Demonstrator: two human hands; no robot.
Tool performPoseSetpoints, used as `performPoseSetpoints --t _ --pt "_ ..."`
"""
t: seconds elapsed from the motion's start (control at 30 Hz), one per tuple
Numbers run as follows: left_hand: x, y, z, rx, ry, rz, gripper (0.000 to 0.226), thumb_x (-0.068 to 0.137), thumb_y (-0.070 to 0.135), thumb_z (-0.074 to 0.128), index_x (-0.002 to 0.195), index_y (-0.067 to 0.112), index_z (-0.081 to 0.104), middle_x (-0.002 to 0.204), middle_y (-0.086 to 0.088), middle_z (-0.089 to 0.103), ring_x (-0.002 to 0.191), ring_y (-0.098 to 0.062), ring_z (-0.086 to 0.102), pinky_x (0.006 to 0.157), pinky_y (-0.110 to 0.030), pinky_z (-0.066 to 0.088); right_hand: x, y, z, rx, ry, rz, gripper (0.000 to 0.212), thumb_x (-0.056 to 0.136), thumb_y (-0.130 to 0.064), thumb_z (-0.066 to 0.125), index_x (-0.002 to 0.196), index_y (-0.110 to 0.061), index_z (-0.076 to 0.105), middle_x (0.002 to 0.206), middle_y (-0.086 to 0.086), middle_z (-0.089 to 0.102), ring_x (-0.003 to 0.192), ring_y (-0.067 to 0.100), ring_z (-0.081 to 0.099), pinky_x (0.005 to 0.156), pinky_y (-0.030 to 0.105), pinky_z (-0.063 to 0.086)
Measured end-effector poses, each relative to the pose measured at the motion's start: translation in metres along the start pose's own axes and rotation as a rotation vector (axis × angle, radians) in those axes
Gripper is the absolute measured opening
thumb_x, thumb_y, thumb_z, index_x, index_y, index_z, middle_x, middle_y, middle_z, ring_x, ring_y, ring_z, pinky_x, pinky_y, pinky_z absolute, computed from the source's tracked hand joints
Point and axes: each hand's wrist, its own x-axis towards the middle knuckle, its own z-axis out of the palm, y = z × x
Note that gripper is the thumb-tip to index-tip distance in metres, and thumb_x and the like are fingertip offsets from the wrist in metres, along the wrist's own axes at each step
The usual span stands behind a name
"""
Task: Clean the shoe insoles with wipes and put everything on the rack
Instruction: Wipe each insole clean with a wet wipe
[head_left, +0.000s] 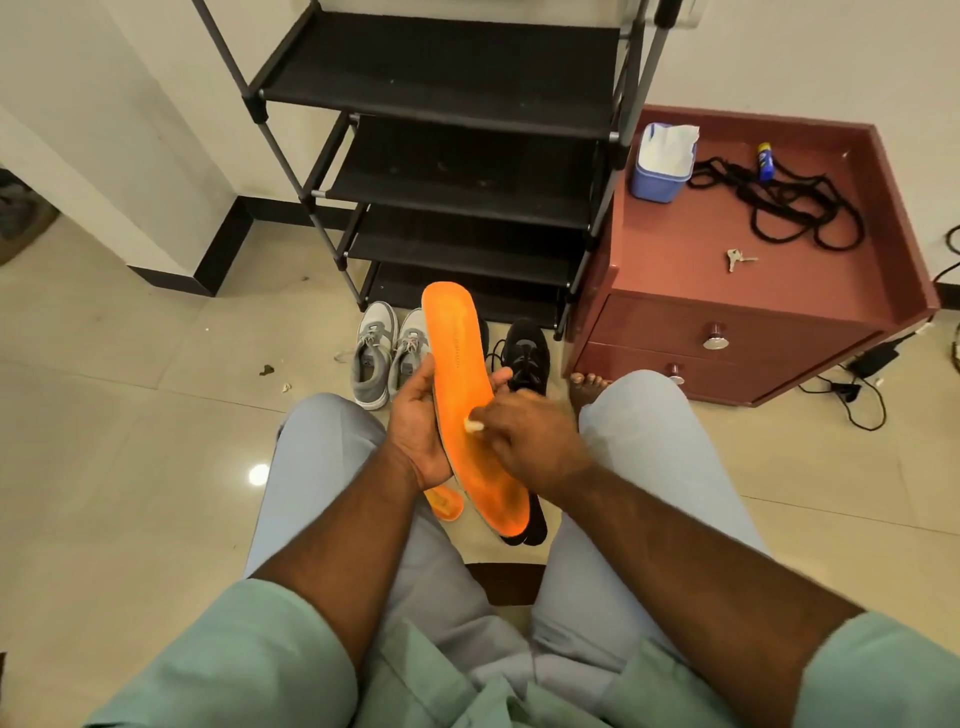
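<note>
Orange foam fills the middle of the view: an insole (467, 410) held over the person's lap, toe end pointing toward the rack (447, 156). The left hand (415, 421) grips its left edge, thumb on top and fingers (501, 375) wrapped under to the far side. The right hand (524, 431) presses a small white wipe (472, 426) against the insole's surface, fingers curled around the wad. Below the insole, on the floor, lie a second orange insole (445, 501) and two black ones (532, 525). Beyond the insole stand grey sneakers (387, 353) and a black shoe (530, 353), just in front of the rack. Right of the rack, a red cabinet (727, 332) carries a blue wipes box (662, 166), black laces (800, 208) and keys (737, 259).
</note>
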Motion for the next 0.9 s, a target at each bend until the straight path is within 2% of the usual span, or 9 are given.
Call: performPoseSetpoints --t 0.07,0.2,0.33,0.4,0.5,0.6,0.7,0.8,0.9 --pt "0.004 0.000 -0.003 -0.004 -0.015 0.027 0.086 0.079 0.075 0.041 0.142 0.017 0.051 0.134 -0.021 0.060 0.129 -0.036 0.054 0.106 -0.054 0.040 -0.002 -0.001 0.002 -0.025 -0.040 -0.037 0.029 0.092 -0.016 0.052 0.117 -0.012 0.066 0.107 0.008 0.066 0.097 0.027 0.059 0.082 0.041 0.049" --pt "0.006 -0.002 -0.003 0.098 -0.013 0.114 0.074 0.077 0.069 0.057 0.135 0.023 0.056 0.118 -0.016 0.068 0.108 -0.035 0.065 0.098 -0.057 0.047 0.008 0.013 0.003 0.023 0.029 0.247 0.032 0.097 -0.020 0.044 0.125 -0.019 0.059 0.117 0.002 0.061 0.106 0.019 0.052 0.088 0.032 0.044" --pt "0.005 -0.002 -0.003 0.060 -0.023 0.093 0.059 0.084 0.053 0.047 0.132 0.020 0.058 0.121 -0.018 0.067 0.119 -0.034 0.059 0.105 -0.053 0.040 0.005 -0.005 0.010 0.045 -0.041 0.093 0.026 0.095 -0.022 0.047 0.117 -0.018 0.061 0.112 0.003 0.060 0.102 0.019 0.053 0.083 0.032 0.044" --pt "0.006 0.000 -0.004 0.062 -0.049 0.101 0.057 0.080 0.047 0.054 0.129 0.019 0.059 0.130 -0.021 0.063 0.124 -0.034 0.056 0.108 -0.054 0.038 0.005 -0.006 0.013 0.064 -0.003 0.143 0.025 0.095 -0.021 0.047 0.113 -0.017 0.063 0.106 0.002 0.061 0.097 0.018 0.054 0.080 0.032 0.047" --pt "0.007 0.004 -0.005 0.068 -0.048 0.124 0.052 0.076 0.034 0.057 0.125 0.018 0.060 0.128 -0.020 0.063 0.100 -0.029 0.062 0.096 -0.046 0.046 0.010 0.007 0.012 0.153 0.012 0.419 0.027 0.095 -0.020 0.048 0.117 -0.019 0.064 0.110 0.002 0.063 0.097 0.019 0.057 0.083 0.033 0.050" --pt "0.009 0.005 -0.006 0.099 -0.003 0.143 0.055 0.071 0.027 0.056 0.125 0.017 0.060 0.128 -0.018 0.063 0.084 -0.024 0.058 0.084 -0.043 0.046 0.008 0.014 0.013 0.226 -0.087 0.505 0.025 0.094 -0.019 0.052 0.114 -0.017 0.066 0.110 0.003 0.067 0.093 0.015 0.058 0.080 0.030 0.051" --pt "0.010 0.005 -0.007 0.104 0.024 0.153 0.052 0.068 0.018 0.054 0.119 0.017 0.060 0.123 -0.015 0.066 0.093 -0.028 0.060 0.087 -0.045 0.048 0.007 0.011 0.009 0.338 -0.075 0.484 0.028 0.093 -0.021 0.057 0.119 -0.018 0.065 0.116 -0.001 0.066 0.098 0.011 0.057 0.081 0.022 0.043" --pt "0.008 0.001 -0.002 0.056 0.023 0.146 0.046 0.070 0.018 0.049 0.115 0.016 0.058 0.119 -0.015 0.069 0.107 -0.032 0.061 0.090 -0.046 0.049 0.006 -0.006 0.005 0.361 -0.051 0.355 0.025 0.091 -0.024 0.061 0.114 -0.019 0.069 0.110 -0.004 0.068 0.089 0.004 0.053 0.071 0.010 0.037" --pt "0.008 -0.004 0.000 0.042 0.023 0.152 0.041 0.079 0.035 0.051 0.114 0.015 0.058 0.118 -0.018 0.068 0.117 -0.038 0.059 0.099 -0.051 0.046 0.005 -0.014 0.008 0.319 0.024 0.358 0.023 0.091 -0.024 0.059 0.111 -0.019 0.069 0.106 0.001 0.069 0.090 0.013 0.059 0.076 0.023 0.044"
